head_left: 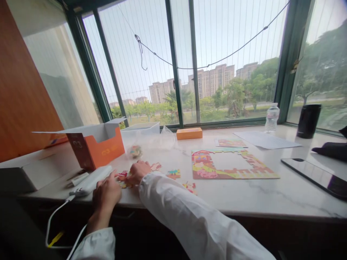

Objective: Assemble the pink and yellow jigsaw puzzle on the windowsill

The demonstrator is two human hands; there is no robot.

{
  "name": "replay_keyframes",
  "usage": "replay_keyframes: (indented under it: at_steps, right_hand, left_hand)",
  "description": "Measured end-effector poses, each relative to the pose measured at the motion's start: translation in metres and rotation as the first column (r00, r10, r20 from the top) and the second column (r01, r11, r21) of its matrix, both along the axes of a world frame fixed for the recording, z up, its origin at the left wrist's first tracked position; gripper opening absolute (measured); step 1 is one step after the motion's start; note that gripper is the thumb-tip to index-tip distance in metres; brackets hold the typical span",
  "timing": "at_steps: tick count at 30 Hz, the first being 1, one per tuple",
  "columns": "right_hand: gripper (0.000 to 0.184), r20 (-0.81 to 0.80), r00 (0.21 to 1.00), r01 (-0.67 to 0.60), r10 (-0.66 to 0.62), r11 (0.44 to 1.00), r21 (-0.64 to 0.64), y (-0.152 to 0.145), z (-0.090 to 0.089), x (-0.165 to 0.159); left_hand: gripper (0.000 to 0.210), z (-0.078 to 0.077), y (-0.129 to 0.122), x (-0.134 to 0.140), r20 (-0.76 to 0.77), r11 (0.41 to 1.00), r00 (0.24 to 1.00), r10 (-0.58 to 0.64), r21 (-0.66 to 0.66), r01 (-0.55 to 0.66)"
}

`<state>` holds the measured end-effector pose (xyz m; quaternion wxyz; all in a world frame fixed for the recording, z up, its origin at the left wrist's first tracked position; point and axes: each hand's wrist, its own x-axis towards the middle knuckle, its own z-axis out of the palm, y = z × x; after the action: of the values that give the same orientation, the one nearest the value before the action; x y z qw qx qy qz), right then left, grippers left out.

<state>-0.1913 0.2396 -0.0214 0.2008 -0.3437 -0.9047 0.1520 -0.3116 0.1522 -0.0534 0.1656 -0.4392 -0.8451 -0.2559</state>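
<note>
My right hand (138, 172) reaches across to the left, its fingers bent down and closed on colourful jigsaw puzzle pieces (122, 174) lying on the table. My left hand (107, 191) is beside it, fingers curled, with fingertips at the left edge of the same pieces. Other loose pieces lie to the right of my hands: a pink one (155, 166), a yellow and teal one (174, 174) and a red and yellow one (191, 187). Farther right is a partly assembled puzzle (206, 174), its border joined around a bare middle.
An orange box (104, 150) stands open behind a white power strip (92, 180). Behind my hands lies a clear bag (135, 151) with pieces. A small orange box (189, 133), papers (267, 139), a bottle (271, 119), a black cup (309, 121) and a phone (316, 177) are farther out.
</note>
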Motion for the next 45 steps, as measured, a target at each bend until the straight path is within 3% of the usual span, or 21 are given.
replay_keyframes:
  at_steps: [4,10,16,25,30,34,39,45]
  right_hand:
    - [0.054,-0.098,0.995,-0.035,0.034,0.999,-0.008,0.008,-0.009,-0.009]
    - [0.027,-0.299,0.954,-0.068,0.018,0.985,-0.157,0.006,-0.009,-0.008]
    - [0.021,-0.472,0.880,-0.174,0.048,0.958,-0.228,0.003,0.000,-0.001]
    - [0.021,-0.577,0.813,-0.235,0.076,0.950,-0.205,-0.003,0.034,0.030]
    - [0.023,-0.554,0.826,-0.231,0.107,0.960,-0.160,0.013,0.053,0.088]
    - [0.024,-0.534,0.837,-0.232,0.117,0.961,-0.153,0.039,0.056,0.157]
    - [0.030,-0.471,0.882,-0.106,-0.005,0.972,-0.210,0.074,0.049,0.253]
    - [0.041,-0.437,0.882,0.043,-0.177,0.953,-0.300,0.101,0.030,0.349]
  left_hand:
    - [0.050,0.003,-0.004,0.006,-0.042,0.999,0.998,0.036,-0.030,-0.037]
    - [0.044,0.002,-0.005,0.008,0.005,0.991,0.999,0.034,0.129,-0.035]
    - [0.042,0.005,-0.014,0.020,-0.067,0.958,0.997,0.028,0.285,-0.008]
    - [0.042,0.023,-0.022,0.049,-0.161,0.948,0.986,0.036,0.318,0.018]
    - [0.040,0.037,-0.022,0.092,-0.180,0.926,0.977,-0.115,0.338,0.171]
    - [0.035,0.046,-0.008,0.137,-0.162,0.873,0.928,-0.336,0.317,0.371]
    - [0.031,0.056,0.026,0.202,-0.019,0.805,0.828,-0.560,0.224,0.549]
    - [0.031,0.074,0.074,0.276,0.030,0.758,0.758,-0.652,0.028,0.651]
